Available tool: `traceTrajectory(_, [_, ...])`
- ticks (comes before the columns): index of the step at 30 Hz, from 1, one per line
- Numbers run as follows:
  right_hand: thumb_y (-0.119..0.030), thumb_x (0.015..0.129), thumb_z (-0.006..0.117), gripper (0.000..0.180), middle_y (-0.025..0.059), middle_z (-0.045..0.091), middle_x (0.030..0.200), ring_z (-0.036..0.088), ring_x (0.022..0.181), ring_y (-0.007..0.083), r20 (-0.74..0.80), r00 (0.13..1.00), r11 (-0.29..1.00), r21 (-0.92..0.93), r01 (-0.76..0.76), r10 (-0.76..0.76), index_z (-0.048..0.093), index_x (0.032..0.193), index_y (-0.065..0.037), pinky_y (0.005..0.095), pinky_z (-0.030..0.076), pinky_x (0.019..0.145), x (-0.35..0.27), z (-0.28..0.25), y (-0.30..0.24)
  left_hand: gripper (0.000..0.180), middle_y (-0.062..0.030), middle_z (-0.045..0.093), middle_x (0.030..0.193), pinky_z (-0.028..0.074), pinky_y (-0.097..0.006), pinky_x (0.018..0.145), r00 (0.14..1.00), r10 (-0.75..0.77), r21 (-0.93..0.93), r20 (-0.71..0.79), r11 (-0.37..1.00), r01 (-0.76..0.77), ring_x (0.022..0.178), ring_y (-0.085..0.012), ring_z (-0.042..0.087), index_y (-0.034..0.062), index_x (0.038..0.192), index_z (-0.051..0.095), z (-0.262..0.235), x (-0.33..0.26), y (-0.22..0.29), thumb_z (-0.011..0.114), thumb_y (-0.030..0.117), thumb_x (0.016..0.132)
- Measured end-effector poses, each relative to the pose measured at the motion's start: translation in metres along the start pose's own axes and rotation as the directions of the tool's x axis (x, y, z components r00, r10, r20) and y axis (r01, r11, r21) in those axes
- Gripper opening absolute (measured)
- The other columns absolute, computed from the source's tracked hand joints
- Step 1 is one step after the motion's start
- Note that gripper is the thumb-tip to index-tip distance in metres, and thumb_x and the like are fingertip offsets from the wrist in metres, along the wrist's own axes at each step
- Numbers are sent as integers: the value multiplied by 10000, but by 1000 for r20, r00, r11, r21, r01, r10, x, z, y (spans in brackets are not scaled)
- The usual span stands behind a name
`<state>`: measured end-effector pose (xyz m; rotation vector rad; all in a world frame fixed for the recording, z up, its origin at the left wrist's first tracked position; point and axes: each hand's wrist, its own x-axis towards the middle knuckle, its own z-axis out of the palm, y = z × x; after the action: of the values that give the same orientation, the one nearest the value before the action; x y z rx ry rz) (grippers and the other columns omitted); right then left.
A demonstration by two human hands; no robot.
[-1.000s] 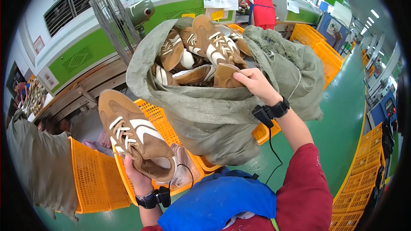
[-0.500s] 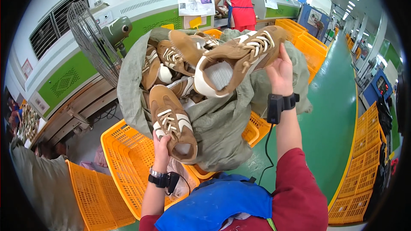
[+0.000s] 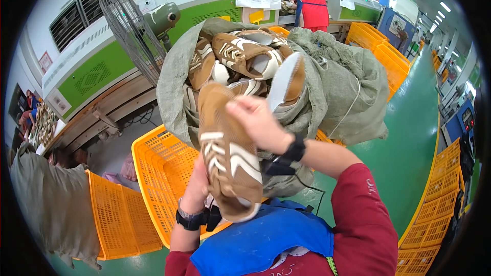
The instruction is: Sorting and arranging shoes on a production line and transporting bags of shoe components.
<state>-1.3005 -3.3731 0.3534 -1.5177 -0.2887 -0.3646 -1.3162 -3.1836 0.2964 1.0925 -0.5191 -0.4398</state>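
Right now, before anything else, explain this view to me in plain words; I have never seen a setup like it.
There is no robot here: these are a person's two bare hands. The camera is worn on that person's head and looks down, so the forearms come in from below; its fisheye lens bends straight edges. The left hand holds a brown shoe with white stripes. The right hand is at its toe end, too blurred to show the exact grip. Beyond, an open grey-green sack holds more brown-and-white shoes. An orange basket sits lower, to the left. Both wrists wear black bands.
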Motion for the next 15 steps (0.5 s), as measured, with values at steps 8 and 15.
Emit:
traceTrajectory(8, [-192,856,562,256,157,629,831,629,785,221,247,969,855,-497,146,-22,587,1061,-41,322,483,714,26,-23,-14,351,-1,567,901,447,-246,711,885,36,40,-464,999,-19,785,-104,544,47,1087,512,-34,-39,-8,656,107,773])
traceTrajectory(15, [-187,749,622,300,137,630,821,611,802,313,392,919,298,-882,365,34,596,1031,-88,407,483,718,72,-116,44,327,-15,546,925,429,-242,740,735,191,188,-651,978,-87,827,-108,525,31,1078,501,-73,-80,7,630,94,784])
